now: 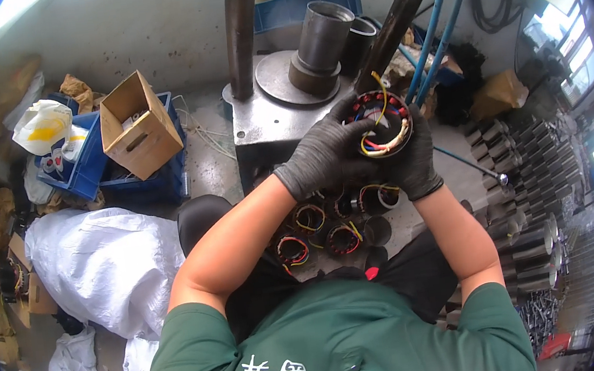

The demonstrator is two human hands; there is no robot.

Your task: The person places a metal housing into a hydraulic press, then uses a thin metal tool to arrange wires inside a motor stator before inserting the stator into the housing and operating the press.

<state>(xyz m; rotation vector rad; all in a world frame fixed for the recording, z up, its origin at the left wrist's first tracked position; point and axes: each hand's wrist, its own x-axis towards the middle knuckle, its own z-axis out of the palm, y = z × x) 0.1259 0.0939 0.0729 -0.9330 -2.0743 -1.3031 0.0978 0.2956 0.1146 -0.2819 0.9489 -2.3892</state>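
Wound stator (pixel 402 134) gripped from both sides;
left fingers (pixel 355 128) and right fingers (pixel 422 133) curl round it, seemingly sharing the weight; wired face upward, probably keeping leads (pixel 380 89) clear; more stators (pixel 280 250) below the fingers, press (pixel 260 125) beyond them.

My gloves (pixel 315 155) look matt and clothlike, the wires (pixel 384 149) smooth plastic, the cylinder (pixel 325 37) dull metal, the carton (pixel 158 139) matt cardboard.

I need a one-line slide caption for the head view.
Gloved left hand and right hand hold a wired stator near a metal press, other stators below.
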